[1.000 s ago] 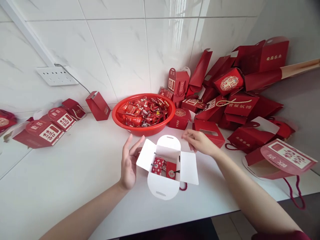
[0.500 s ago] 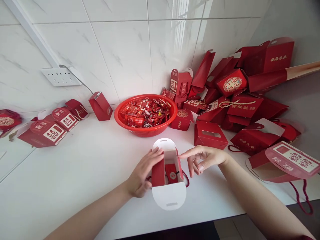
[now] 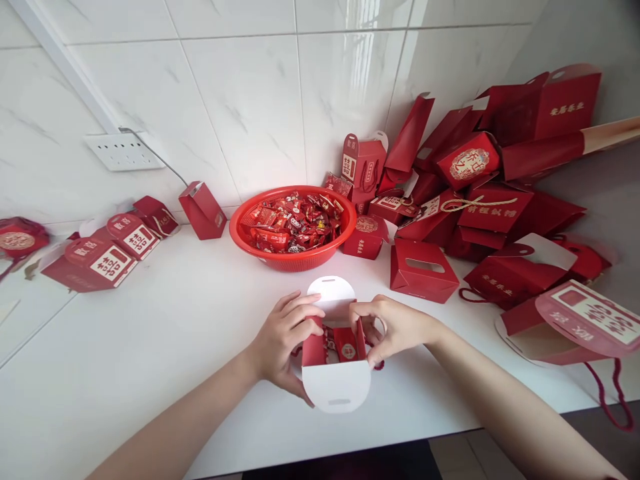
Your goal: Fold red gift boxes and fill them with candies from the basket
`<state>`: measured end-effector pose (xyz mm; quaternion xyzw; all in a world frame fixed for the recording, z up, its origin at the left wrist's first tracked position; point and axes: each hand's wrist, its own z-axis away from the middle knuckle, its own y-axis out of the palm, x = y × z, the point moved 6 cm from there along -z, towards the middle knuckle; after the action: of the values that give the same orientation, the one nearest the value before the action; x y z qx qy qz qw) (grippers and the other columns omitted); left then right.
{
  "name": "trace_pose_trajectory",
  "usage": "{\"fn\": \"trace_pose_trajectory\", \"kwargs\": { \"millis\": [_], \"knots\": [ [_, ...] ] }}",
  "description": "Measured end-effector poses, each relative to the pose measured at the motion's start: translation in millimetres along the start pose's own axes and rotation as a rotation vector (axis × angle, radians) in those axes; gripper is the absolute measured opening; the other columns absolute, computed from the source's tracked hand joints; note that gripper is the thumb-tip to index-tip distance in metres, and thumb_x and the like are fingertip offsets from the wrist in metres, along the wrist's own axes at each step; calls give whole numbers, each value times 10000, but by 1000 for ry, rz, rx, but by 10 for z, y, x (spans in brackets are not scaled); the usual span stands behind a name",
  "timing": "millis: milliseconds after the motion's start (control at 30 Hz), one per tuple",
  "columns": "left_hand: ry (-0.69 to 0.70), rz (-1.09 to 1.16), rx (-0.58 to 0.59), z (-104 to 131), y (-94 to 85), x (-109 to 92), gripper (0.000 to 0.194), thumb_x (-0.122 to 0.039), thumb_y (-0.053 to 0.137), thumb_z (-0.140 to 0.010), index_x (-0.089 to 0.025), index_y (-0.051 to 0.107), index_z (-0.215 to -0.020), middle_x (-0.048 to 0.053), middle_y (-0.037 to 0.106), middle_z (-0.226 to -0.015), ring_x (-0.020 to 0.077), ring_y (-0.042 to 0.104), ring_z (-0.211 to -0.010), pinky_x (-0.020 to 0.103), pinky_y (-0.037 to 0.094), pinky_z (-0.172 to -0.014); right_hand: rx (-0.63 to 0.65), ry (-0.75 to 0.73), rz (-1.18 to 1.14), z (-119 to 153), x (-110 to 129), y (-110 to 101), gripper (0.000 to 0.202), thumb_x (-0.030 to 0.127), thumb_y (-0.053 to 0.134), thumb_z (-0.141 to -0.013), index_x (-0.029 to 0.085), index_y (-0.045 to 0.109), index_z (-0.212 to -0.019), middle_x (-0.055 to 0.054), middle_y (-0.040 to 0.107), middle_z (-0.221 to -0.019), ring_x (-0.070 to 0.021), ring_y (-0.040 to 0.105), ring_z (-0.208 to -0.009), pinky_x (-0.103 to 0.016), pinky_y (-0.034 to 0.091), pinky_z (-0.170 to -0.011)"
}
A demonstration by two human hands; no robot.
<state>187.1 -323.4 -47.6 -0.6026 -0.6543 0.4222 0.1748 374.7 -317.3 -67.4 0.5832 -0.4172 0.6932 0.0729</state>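
An open red gift box (image 3: 336,386) with white inner flaps stands on the white table in front of me. Inside it lie a red packet (image 3: 346,345) with a pale round emblem and other red wrapped pieces. My left hand (image 3: 285,343) grips the box's left side, fingers over the top edge and thumb low near the front flap. On the other side, my right hand (image 3: 387,327) pinches the right wall, index finger hooked over its edge. Part of a dark red cord shows beside the box under my right hand.
Behind the box stands a red plastic basket (image 3: 295,262) full of wrapped candies. A heap of red gift boxes (image 3: 480,213) fills the right side. More red boxes (image 3: 110,257) stand at the left, below a wall socket (image 3: 124,152).
My right hand has moved from pointing beside the box to gripping its right wall. My left hand has curled around the left side. More red pieces inside the box now show.
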Motion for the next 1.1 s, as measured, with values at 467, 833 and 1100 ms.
{"fn": "trace_pose_trajectory", "kwargs": {
  "millis": [467,833,1100],
  "knots": [
    [-472,257,-265,199,-10,253,287,-368,407,-980,-198,586,-1127,142,409,-1473,328,382,-1384,512,350,-1120,-499,-169,174,-28,77,38,786,509,660,-875,296,285,-1531,-118,101,-1649,-335,226,-1485,-546,292,-1165],
    [-462,559,-260,189,100,242,698,-346,426,-988,-256,71,-1581,80,33,-1664,310,107,-1524,494,197,-1235,-500,-231,-195,-98,-18,90,985,413,782,-800,293,175,-1566,-134,312,-1585,-292,366,-1429,-512,302,-1181],
    [-427,288,-171,150,-11,295,440,-291,321,-1014,-238,531,-1398,77,295,-1597,293,289,-1465,494,258,-1206,-403,-342,143,-82,203,67,307,323,618,-936,235,655,-1228,-118,588,-1353,-283,426,-1377,-506,383,-1129]
  ]
}}
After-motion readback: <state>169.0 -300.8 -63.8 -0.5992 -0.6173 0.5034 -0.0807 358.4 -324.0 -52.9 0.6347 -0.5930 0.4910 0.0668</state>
